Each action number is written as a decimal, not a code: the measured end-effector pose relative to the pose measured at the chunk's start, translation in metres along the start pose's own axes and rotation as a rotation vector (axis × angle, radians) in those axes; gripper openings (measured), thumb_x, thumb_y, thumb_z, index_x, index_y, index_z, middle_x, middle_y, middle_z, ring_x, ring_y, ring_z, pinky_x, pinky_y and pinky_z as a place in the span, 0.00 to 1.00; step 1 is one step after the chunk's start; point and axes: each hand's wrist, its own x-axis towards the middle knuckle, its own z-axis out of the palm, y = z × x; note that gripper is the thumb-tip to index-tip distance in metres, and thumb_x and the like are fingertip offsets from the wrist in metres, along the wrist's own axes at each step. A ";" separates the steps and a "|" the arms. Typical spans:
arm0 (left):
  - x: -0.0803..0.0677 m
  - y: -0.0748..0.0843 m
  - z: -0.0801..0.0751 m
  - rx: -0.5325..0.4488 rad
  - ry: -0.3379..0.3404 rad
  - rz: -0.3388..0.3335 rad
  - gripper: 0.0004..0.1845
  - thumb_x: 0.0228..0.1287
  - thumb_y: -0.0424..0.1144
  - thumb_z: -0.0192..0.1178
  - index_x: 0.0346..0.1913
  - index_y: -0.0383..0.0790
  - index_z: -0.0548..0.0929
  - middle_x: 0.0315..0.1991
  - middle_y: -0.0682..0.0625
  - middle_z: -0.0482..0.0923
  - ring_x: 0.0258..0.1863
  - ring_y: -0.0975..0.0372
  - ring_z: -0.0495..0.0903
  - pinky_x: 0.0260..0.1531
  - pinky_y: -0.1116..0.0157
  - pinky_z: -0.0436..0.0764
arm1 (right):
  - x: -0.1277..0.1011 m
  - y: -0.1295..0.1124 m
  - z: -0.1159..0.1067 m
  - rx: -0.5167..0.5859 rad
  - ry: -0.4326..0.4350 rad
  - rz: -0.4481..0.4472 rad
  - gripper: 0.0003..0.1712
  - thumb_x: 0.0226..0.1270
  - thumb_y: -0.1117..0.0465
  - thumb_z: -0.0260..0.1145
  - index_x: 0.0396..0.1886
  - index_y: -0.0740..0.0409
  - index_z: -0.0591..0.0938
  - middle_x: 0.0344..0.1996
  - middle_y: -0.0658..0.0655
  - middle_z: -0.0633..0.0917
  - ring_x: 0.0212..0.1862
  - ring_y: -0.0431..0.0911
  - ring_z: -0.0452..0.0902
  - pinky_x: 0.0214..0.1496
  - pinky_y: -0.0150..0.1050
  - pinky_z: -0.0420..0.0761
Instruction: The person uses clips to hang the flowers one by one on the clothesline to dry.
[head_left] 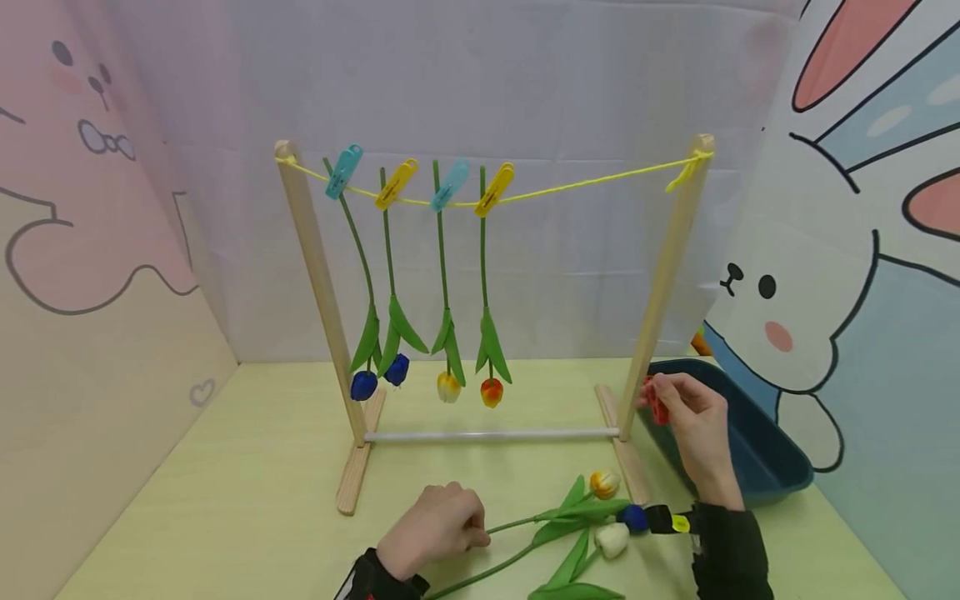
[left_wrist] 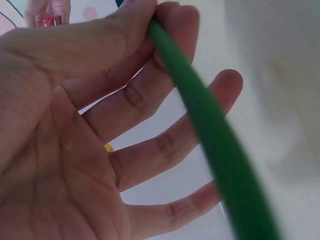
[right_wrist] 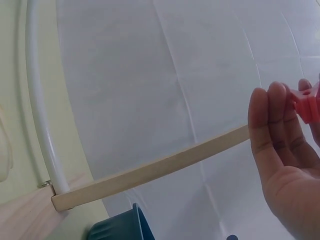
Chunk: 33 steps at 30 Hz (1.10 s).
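Observation:
My left hand (head_left: 438,527) rests on the table and grips a green tulip stem (left_wrist: 210,135); the stem (head_left: 517,523) runs right to a yellow-orange bloom (head_left: 604,483). Two more tulips lie beside it, one white (head_left: 612,539), one blue (head_left: 633,517). My right hand (head_left: 690,417) pinches a red clothespin (head_left: 656,402) beside the right wooden post (head_left: 663,275); the red clothespin (right_wrist: 306,104) shows at my fingertips (right_wrist: 272,107) in the right wrist view. Several tulips hang head-down from the yellow string (head_left: 592,180), held by blue and yellow pegs.
A dark teal bin (head_left: 757,450) sits at the right behind my right hand. The wooden rack has a white crossbar (head_left: 491,434) low between its feet. Cartoon panels wall in the left, back and right sides.

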 end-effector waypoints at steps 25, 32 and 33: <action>-0.003 -0.003 -0.022 0.097 0.340 -0.018 0.04 0.64 0.37 0.68 0.31 0.48 0.87 0.27 0.59 0.85 0.24 0.71 0.75 0.22 0.73 0.70 | 0.000 -0.004 -0.005 -0.023 0.067 0.003 0.09 0.76 0.69 0.57 0.41 0.67 0.83 0.31 0.49 0.87 0.31 0.40 0.84 0.35 0.27 0.83; -0.002 0.002 -0.021 0.254 0.604 -0.028 0.03 0.64 0.38 0.69 0.32 0.47 0.86 0.29 0.55 0.85 0.29 0.63 0.81 0.25 0.70 0.76 | 0.001 -0.003 -0.006 -0.020 0.108 0.008 0.08 0.76 0.68 0.57 0.43 0.68 0.82 0.32 0.50 0.87 0.31 0.41 0.84 0.35 0.27 0.83; -0.001 0.003 -0.021 0.266 0.644 -0.031 0.03 0.63 0.39 0.69 0.32 0.46 0.87 0.29 0.55 0.85 0.29 0.63 0.80 0.25 0.70 0.77 | 0.001 -0.003 -0.006 -0.015 0.115 0.007 0.08 0.76 0.68 0.58 0.43 0.68 0.82 0.32 0.50 0.88 0.31 0.41 0.84 0.36 0.27 0.84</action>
